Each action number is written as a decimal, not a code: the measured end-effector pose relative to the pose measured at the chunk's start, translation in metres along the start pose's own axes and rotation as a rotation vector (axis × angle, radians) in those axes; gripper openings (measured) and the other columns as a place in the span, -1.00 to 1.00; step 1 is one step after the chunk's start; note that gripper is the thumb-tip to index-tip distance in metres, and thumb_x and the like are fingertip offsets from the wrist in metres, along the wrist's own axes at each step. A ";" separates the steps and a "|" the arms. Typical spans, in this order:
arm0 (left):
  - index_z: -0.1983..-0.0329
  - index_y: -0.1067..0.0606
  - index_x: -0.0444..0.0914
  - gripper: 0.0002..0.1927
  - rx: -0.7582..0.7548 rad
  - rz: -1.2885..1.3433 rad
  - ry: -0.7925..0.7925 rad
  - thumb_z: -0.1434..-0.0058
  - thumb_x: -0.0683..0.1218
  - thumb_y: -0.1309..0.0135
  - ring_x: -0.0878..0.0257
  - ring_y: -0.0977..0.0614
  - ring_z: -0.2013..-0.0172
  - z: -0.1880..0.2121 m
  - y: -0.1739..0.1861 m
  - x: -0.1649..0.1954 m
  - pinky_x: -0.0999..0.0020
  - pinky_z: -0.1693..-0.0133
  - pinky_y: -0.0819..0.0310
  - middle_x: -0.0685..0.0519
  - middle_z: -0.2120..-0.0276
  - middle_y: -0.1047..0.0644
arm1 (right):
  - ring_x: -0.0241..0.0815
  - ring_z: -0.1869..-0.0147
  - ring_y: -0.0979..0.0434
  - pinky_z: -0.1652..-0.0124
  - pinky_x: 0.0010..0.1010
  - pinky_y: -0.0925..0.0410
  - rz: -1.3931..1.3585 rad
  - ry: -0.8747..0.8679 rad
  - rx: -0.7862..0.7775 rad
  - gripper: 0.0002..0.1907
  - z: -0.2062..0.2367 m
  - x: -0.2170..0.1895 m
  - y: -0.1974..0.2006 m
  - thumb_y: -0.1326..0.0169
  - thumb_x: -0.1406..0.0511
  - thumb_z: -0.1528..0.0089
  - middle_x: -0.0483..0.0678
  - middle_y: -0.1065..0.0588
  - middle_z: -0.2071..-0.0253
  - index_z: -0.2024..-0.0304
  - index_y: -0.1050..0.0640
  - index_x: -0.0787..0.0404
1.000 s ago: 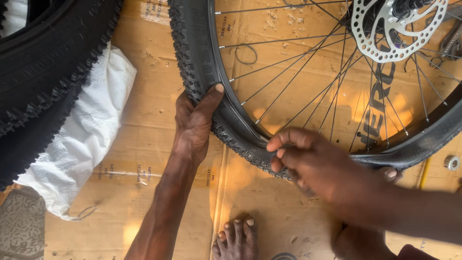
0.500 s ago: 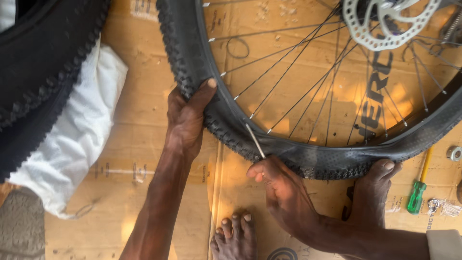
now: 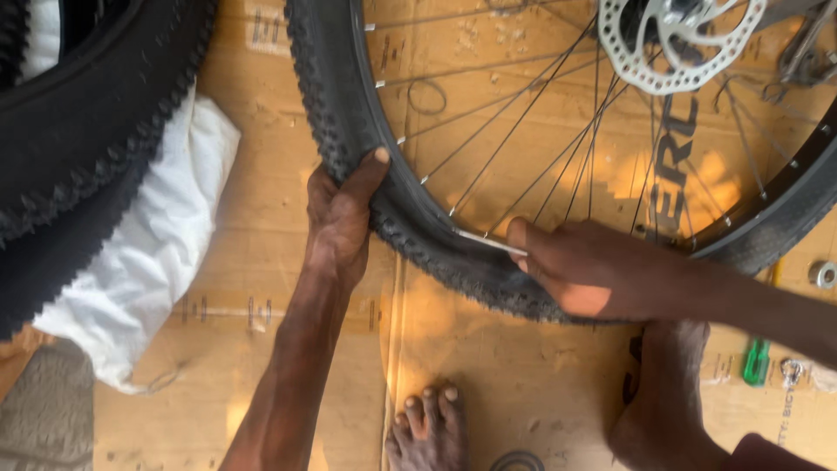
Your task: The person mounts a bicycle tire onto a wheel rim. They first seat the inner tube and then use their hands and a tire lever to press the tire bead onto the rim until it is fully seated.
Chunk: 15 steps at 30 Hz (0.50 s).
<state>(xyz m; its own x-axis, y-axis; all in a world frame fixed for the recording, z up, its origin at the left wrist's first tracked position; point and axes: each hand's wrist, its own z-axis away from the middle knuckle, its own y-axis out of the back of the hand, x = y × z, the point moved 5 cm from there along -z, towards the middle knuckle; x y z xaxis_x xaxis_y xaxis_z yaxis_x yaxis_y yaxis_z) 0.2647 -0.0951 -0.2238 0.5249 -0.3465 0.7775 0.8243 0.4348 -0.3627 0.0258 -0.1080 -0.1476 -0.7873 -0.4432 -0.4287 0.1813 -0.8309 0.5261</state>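
Hands, two, both set on a bicycle wheel (image 3: 558, 174) that is laid over flattened cardboard (image 3: 261, 288) on the floor. Left hand (image 3: 338, 222): closed around the black knobbly tyre (image 3: 349, 113) at its lower left curve, thumb laid along the inner side by the rim, fingers wrapped under the tread. Right hand (image 3: 593, 270): fingers closed on a thin metal lever (image 3: 488, 242), whose tip is pushed in at the tyre's inner edge; the palm is rested against the tread at the bottom of the wheel.

Wheel: spokes (image 3: 523, 131) are seen running up to a hub with a silver brake disc (image 3: 671, 44) at the top right.

Surroundings: a second black tyre (image 3: 78, 148) is placed at the left, partly over a white sack (image 3: 148, 262). Two bare feet (image 3: 427, 427) are seen at the lower edge, one under each forearm. A green-handled tool (image 3: 757, 362) and a metal washer (image 3: 822, 274) are laid on the cardboard at the right.
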 end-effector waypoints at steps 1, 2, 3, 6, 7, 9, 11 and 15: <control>0.10 -0.54 -0.36 -0.69 0.017 0.004 0.027 -0.18 -0.09 -0.25 0.20 -0.64 0.25 0.000 0.001 -0.002 0.24 0.11 -0.59 -0.02 0.27 -0.63 | -0.23 0.61 -0.37 0.51 -0.32 -0.36 -0.148 -0.127 -0.081 -0.78 0.003 0.002 -0.002 0.17 0.12 -0.41 -0.05 -0.44 0.61 0.13 -0.34 0.11; 0.10 -0.53 -0.37 -0.69 0.031 0.014 0.048 -0.18 -0.08 -0.25 0.18 -0.64 0.28 0.000 0.002 -0.003 0.21 0.14 -0.59 -0.04 0.28 -0.63 | -0.27 0.62 -0.40 0.51 -0.32 -0.36 -0.286 -0.258 -0.157 -0.75 0.007 0.004 -0.001 0.16 0.09 -0.41 -0.08 -0.48 0.60 0.12 -0.37 0.11; 0.10 -0.53 -0.35 -0.69 0.029 0.020 0.029 -0.17 -0.09 -0.25 0.20 -0.65 0.25 0.000 0.002 -0.003 0.24 0.10 -0.59 -0.02 0.26 -0.63 | -0.26 0.64 -0.31 0.56 -0.34 -0.25 -0.549 -0.340 -0.170 -0.76 0.007 0.002 0.003 0.11 0.13 -0.39 -0.04 -0.49 0.60 0.09 -0.39 0.15; 0.09 -0.53 -0.33 -0.69 0.022 0.048 -0.005 -0.15 -0.09 -0.25 0.24 -0.67 0.20 -0.002 0.001 -0.004 0.30 0.04 -0.60 0.02 0.23 -0.65 | -0.27 0.63 -0.19 0.60 -0.43 -0.09 -1.230 -0.579 -0.162 -0.75 0.013 -0.007 0.002 0.01 0.27 -0.34 -0.01 -0.48 0.57 -0.01 -0.47 0.27; 0.10 -0.54 -0.34 -0.70 0.007 0.057 -0.011 -0.15 -0.10 -0.26 0.24 -0.66 0.21 -0.002 0.000 -0.005 0.29 0.05 -0.59 0.01 0.23 -0.65 | -0.32 0.59 -0.27 0.56 -0.50 -0.16 -1.382 -0.669 -0.114 -0.74 0.013 -0.012 -0.010 0.01 0.33 -0.34 -0.07 -0.47 0.54 -0.04 -0.50 0.31; 0.11 -0.55 -0.36 -0.71 -0.014 0.058 -0.014 -0.18 -0.09 -0.25 0.23 -0.65 0.22 -0.002 -0.001 -0.006 0.29 0.07 -0.58 0.00 0.24 -0.63 | -0.36 0.59 -0.30 0.57 -0.52 -0.12 -1.509 -0.707 -0.033 -0.79 0.019 -0.017 -0.041 -0.03 0.31 -0.32 -0.15 -0.40 0.59 0.02 -0.53 0.24; 0.12 -0.54 -0.36 -0.72 -0.041 0.030 -0.031 -0.21 -0.08 -0.25 0.24 -0.63 0.24 -0.002 -0.003 -0.006 0.29 0.10 -0.58 0.02 0.26 -0.61 | -0.38 0.60 -0.24 0.60 -0.48 -0.06 -1.420 -0.422 0.170 -0.86 0.008 -0.026 -0.071 -0.04 0.25 -0.34 -0.19 -0.30 0.63 0.11 -0.49 0.16; 0.10 -0.54 -0.36 -0.69 -0.036 0.033 -0.032 -0.21 -0.06 -0.26 0.22 -0.62 0.24 -0.001 -0.002 -0.008 0.28 0.10 -0.59 0.00 0.26 -0.61 | -0.38 0.59 -0.22 0.55 -0.43 -0.16 -1.174 -0.127 0.466 -0.88 0.001 -0.035 -0.106 0.09 0.30 -0.37 -0.19 -0.25 0.63 0.14 -0.43 0.23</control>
<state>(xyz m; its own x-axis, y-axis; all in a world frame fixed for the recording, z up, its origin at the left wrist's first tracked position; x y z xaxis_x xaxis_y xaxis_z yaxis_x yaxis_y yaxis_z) 0.2588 -0.0942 -0.2293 0.5457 -0.3056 0.7802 0.8137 0.4156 -0.4064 0.0333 -0.0040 -0.1878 -0.3887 0.5332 -0.7514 -0.8647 -0.4927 0.0977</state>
